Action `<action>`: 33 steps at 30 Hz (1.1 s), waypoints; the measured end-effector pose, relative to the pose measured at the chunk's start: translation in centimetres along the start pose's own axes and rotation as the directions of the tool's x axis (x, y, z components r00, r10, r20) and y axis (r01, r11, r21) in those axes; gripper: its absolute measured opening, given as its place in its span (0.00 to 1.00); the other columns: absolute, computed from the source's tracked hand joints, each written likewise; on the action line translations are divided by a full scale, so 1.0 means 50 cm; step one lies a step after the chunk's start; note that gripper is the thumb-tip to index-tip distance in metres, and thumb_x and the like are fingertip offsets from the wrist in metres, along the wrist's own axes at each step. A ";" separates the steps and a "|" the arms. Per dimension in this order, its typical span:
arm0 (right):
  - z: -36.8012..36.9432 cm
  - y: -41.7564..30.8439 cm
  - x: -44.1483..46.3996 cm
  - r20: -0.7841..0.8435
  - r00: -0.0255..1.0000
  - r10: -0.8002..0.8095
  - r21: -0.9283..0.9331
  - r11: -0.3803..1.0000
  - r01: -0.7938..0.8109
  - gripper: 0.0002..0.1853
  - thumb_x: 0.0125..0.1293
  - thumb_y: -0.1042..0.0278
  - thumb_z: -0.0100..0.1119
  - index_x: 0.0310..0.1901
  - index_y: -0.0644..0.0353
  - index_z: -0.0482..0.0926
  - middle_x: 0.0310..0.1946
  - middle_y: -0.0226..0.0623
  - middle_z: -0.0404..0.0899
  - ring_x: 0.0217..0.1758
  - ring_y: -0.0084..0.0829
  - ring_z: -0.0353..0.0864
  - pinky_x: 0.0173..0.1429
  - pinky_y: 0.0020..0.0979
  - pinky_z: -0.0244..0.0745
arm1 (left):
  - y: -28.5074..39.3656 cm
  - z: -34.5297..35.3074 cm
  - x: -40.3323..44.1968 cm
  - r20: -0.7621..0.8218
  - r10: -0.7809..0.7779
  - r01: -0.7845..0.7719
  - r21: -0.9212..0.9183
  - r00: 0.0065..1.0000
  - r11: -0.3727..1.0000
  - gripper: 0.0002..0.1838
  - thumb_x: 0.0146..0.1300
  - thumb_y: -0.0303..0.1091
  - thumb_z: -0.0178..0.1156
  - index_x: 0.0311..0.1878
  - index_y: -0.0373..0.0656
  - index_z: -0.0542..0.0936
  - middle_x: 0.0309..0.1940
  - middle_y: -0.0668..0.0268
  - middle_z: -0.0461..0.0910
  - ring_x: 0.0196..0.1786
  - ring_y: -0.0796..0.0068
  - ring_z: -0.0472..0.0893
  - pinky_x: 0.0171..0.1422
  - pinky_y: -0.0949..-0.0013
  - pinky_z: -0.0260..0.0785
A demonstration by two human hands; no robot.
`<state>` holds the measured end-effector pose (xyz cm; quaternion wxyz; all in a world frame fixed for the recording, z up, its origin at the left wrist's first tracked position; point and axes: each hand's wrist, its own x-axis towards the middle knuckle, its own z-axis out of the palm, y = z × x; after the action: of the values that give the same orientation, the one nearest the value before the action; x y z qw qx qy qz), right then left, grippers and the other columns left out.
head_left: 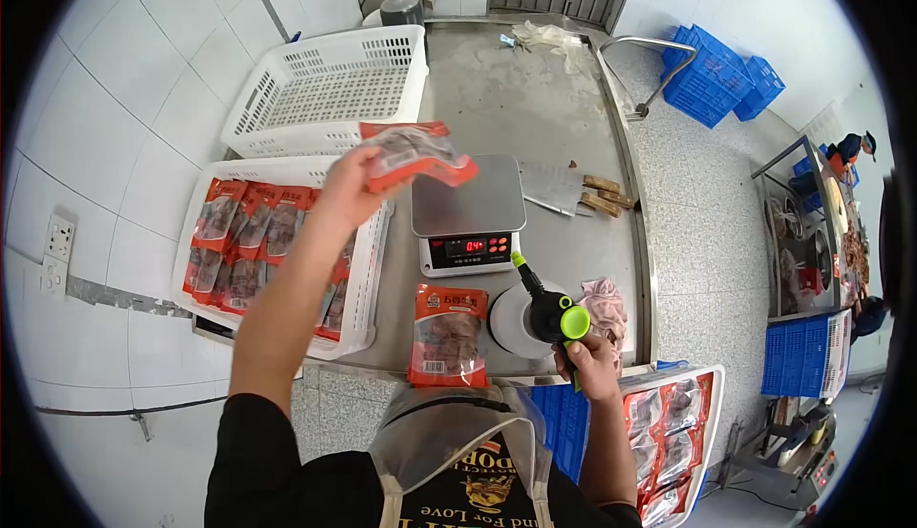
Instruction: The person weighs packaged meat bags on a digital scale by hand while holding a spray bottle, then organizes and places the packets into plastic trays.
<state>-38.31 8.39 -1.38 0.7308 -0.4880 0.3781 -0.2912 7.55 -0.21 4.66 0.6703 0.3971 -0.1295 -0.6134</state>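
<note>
My left hand [351,189] is closed on the near-left end of a red plastic bag of meat [416,151], raised above the far-left corner of the digital scale [468,194]. The scale's display is lit red. At the table's near edge, my right hand [590,364] is wrapped round the handle of a pump spray bottle [523,323] with a black and lime-green head. Another red bag of meat [449,335] lies in front of the scale, left of the bottle. A crumpled pink cloth [604,310] sits just right of the bottle.
Left stands a white crate [373,285] with several meat bags; behind it is an empty white basket [325,89]. Cleavers [554,187] lie right of the scale. Another crate [714,390] holds bags at lower right. Blue crates [712,74] and people [845,151] are farther off.
</note>
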 end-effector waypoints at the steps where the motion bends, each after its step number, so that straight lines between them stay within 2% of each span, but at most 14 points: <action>1: 0.000 0.000 0.001 0.002 1.000 0.009 0.001 1.000 -0.009 0.29 0.71 0.42 0.64 0.43 0.70 0.80 0.25 0.31 0.77 0.22 0.19 0.72 0.25 0.23 0.65 | -0.066 -0.012 0.046 -0.050 -0.059 0.058 -0.019 0.997 0.998 0.18 0.73 0.35 0.52 0.61 0.36 0.74 0.58 0.52 0.80 0.62 0.55 0.80 0.67 0.42 0.75; 2: 0.000 0.002 -0.002 -0.002 1.000 0.019 0.002 1.000 -0.019 0.29 0.71 0.43 0.63 0.43 0.70 0.80 0.25 0.31 0.77 0.22 0.19 0.72 0.25 0.23 0.65 | -0.127 -0.020 0.082 -0.095 -0.124 0.121 -0.040 0.988 0.992 0.18 0.74 0.37 0.52 0.60 0.37 0.74 0.57 0.53 0.81 0.60 0.55 0.81 0.65 0.41 0.76; 4: -0.003 0.009 -0.003 -0.019 1.000 0.019 -0.037 0.999 -0.020 0.25 0.73 0.46 0.62 0.42 0.68 0.80 0.25 0.28 0.76 0.23 0.17 0.70 0.26 0.22 0.64 | -0.225 -0.016 0.090 -0.318 -0.203 0.265 0.167 0.926 0.950 0.17 0.75 0.38 0.52 0.60 0.38 0.75 0.52 0.53 0.82 0.52 0.53 0.84 0.59 0.44 0.80; 7: 0.004 0.015 -0.010 -0.066 0.998 0.015 -0.092 0.996 -0.021 0.22 0.75 0.49 0.60 0.35 0.65 0.79 0.23 0.26 0.75 0.23 0.15 0.68 0.27 0.22 0.62 | -0.243 -0.027 0.039 -0.320 -0.238 0.388 0.582 0.917 0.715 0.22 0.72 0.50 0.59 0.52 0.37 0.77 0.39 0.57 0.85 0.41 0.55 0.87 0.45 0.53 0.82; 8: 0.007 0.010 -0.008 -0.070 0.998 0.005 -0.120 0.993 -0.014 0.23 0.76 0.50 0.60 0.33 0.65 0.78 0.23 0.27 0.75 0.23 0.15 0.68 0.26 0.22 0.61 | -0.236 -0.041 0.029 -0.316 -0.249 0.395 0.588 0.915 0.706 0.22 0.72 0.50 0.59 0.52 0.37 0.77 0.39 0.57 0.85 0.41 0.55 0.87 0.45 0.53 0.82; 9: 0.017 -0.007 -0.007 -0.081 0.997 0.008 -0.102 0.995 -0.016 0.23 0.76 0.49 0.59 0.32 0.64 0.78 0.22 0.26 0.74 0.23 0.15 0.67 0.26 0.23 0.60 | -0.223 -0.062 0.019 -0.234 0.164 0.178 0.938 0.958 0.297 0.24 0.70 0.52 0.61 0.52 0.37 0.76 0.37 0.55 0.85 0.39 0.53 0.86 0.43 0.53 0.81; 10: 0.017 -0.006 -0.006 -0.085 0.996 0.012 -0.093 0.995 -0.020 0.23 0.76 0.49 0.59 0.32 0.64 0.78 0.22 0.26 0.74 0.23 0.15 0.67 0.26 0.23 0.60 | -0.214 -0.072 0.011 0.072 0.453 0.060 0.961 0.889 -0.271 0.26 0.68 0.54 0.63 0.52 0.38 0.75 0.35 0.54 0.85 0.37 0.51 0.86 0.41 0.54 0.79; 12: 0.016 -0.009 0.004 -0.083 0.995 0.054 -0.141 0.988 -0.065 0.26 0.76 0.45 0.57 0.41 0.68 0.80 0.22 0.29 0.75 0.21 0.18 0.71 0.25 0.23 0.63 | -0.190 0.005 -0.032 0.151 0.451 -0.016 0.957 0.879 -0.290 0.27 0.66 0.54 0.65 0.53 0.38 0.74 0.36 0.52 0.85 0.37 0.50 0.86 0.41 0.54 0.78; 13: 0.040 -0.047 0.007 -0.132 0.989 0.061 -0.075 0.995 -0.072 0.25 0.77 0.47 0.57 0.33 0.65 0.78 0.20 0.26 0.73 0.21 0.15 0.67 0.25 0.22 0.59 | -0.182 0.053 -0.053 0.231 0.452 -0.095 0.948 0.861 -0.303 0.29 0.64 0.54 0.67 0.53 0.38 0.73 0.36 0.50 0.85 0.37 0.49 0.86 0.41 0.54 0.77; 14: 0.040 -0.052 0.017 -0.141 0.988 0.066 -0.086 0.993 -0.079 0.26 0.77 0.46 0.56 0.34 0.66 0.79 0.20 0.26 0.73 0.20 0.15 0.67 0.24 0.22 0.59 | -0.187 0.090 -0.065 0.301 0.415 -0.184 0.937 0.859 -0.298 0.28 0.62 0.51 0.70 0.53 0.39 0.72 0.38 0.52 0.85 0.39 0.49 0.86 0.41 0.53 0.77; 18: 0.038 -0.079 0.050 -0.131 0.987 0.092 -0.108 0.988 -0.106 0.28 0.77 0.43 0.54 0.35 0.66 0.80 0.19 0.26 0.73 0.19 0.16 0.67 0.22 0.23 0.60 | -0.269 0.090 -0.010 0.421 0.272 -0.231 0.817 0.866 -0.529 0.30 0.61 0.51 0.69 0.57 0.41 0.73 0.42 0.55 0.83 0.42 0.52 0.86 0.42 0.52 0.79; 20: 0.042 -0.098 0.058 -0.127 0.986 0.106 -0.116 0.986 -0.120 0.28 0.77 0.42 0.54 0.35 0.66 0.80 0.19 0.27 0.73 0.18 0.16 0.67 0.22 0.23 0.60 | -0.286 0.089 0.009 0.520 0.134 -0.290 0.652 0.844 -0.701 0.24 0.63 0.45 0.66 0.57 0.42 0.75 0.41 0.57 0.82 0.43 0.56 0.85 0.42 0.54 0.79; 26: 0.054 -0.129 0.092 -0.083 0.979 0.186 -0.214 0.956 -0.199 0.30 0.79 0.42 0.51 0.37 0.69 0.80 0.20 0.29 0.73 0.17 0.17 0.68 0.21 0.23 0.60 | -0.227 0.107 0.041 0.723 0.157 -0.439 0.561 0.673 -0.701 0.10 0.61 0.32 0.62 0.45 0.45 0.80 0.36 0.63 0.81 0.42 0.62 0.85 0.40 0.58 0.80; 33: 0.065 -0.144 0.127 -0.084 0.979 0.184 -0.297 0.934 -0.201 0.29 0.78 0.43 0.53 0.36 0.68 0.80 0.19 0.28 0.73 0.17 0.17 0.68 0.20 0.24 0.61 | -0.192 0.110 0.074 0.742 0.177 -0.440 0.552 0.646 -0.709 0.04 0.59 0.29 0.61 0.37 0.44 0.80 0.33 0.63 0.81 0.38 0.60 0.85 0.37 0.59 0.79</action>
<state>-32.53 2.43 4.39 0.6614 -0.5469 0.4842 -0.1700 -2.20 -5.01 0.44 0.1648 0.6003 -0.7728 0.1235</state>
